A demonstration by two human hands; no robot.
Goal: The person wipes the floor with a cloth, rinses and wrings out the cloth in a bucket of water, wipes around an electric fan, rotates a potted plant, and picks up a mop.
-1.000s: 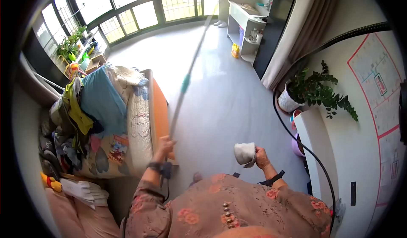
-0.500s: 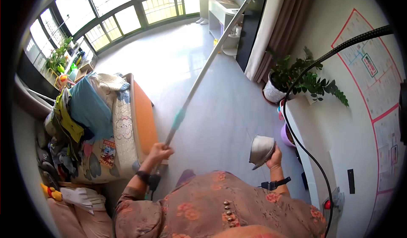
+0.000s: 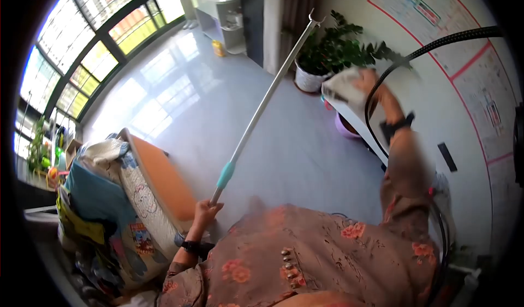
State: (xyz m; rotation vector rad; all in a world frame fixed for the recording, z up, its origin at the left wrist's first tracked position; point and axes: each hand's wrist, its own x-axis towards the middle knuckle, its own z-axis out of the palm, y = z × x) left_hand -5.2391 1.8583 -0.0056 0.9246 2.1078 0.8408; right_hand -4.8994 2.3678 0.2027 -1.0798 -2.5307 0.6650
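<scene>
My left hand [image 3: 205, 213] is closed round the lower end of a long metal pole [image 3: 267, 96]. The pole has a turquoise collar [image 3: 225, 174] just above the hand and a small two-pronged hook at its far tip, which points up and right, near the plant. On the right, my right hand [image 3: 372, 88] grips a whitish cap-like cloth item [image 3: 346, 88] over the end of the white cabinet, beside the potted plant [image 3: 322, 55]. This hand is somewhat blurred, and the item's far side is hidden.
A bed or crate with an orange side panel [image 3: 164, 170] stands at left, heaped with clothes [image 3: 93, 198]. A black cable [image 3: 447, 47] arcs across the right. A purple pot [image 3: 345, 127] sits beside the white cabinet. A yellow bottle [image 3: 218, 48] is by the shelves [image 3: 218, 12].
My right hand has moved up and right with the whitish item, from above the floor to the cabinet end. The view has turned right. My left hand still holds the pole.
</scene>
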